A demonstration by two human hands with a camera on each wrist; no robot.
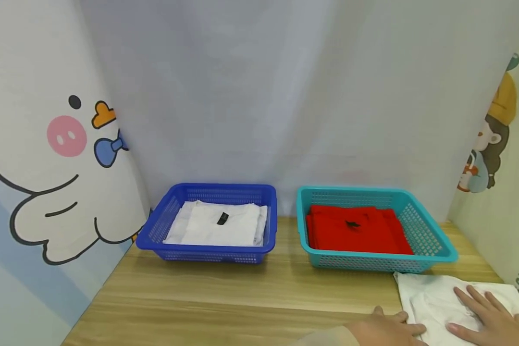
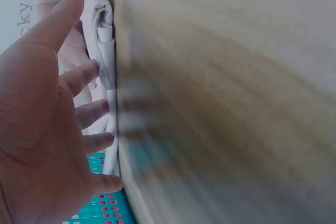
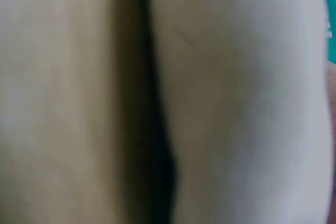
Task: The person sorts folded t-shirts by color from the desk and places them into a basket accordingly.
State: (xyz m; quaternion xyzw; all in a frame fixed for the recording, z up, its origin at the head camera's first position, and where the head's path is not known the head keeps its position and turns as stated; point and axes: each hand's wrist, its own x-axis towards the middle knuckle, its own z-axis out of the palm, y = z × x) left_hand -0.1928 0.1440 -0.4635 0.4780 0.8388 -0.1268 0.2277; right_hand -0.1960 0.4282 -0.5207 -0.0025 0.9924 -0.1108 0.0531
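A white cloth garment [image 1: 437, 288] lies on the table at the front right, partly outside the head view. My right hand [image 1: 493, 317] rests flat on it with fingers spread. At its left edge is my left hand [image 1: 387, 329], its fingertips touching the fabric. The left wrist view shows this left hand [image 2: 42, 119] from the palm side, fingers loosely straight beside the layered edge of the white garment [image 2: 106, 59]. Blurred pale surfaces close to the lens fill most of the right wrist view.
Behind the garment stands a teal basket [image 1: 378, 263] with red folded clothes [image 1: 354, 233]. To its left, a blue basket [image 1: 212, 249] contains white folded clothes [image 1: 220, 230] with a black label. A grey curtain [image 1: 242, 96] hangs behind the wooden table [image 1: 199, 302].
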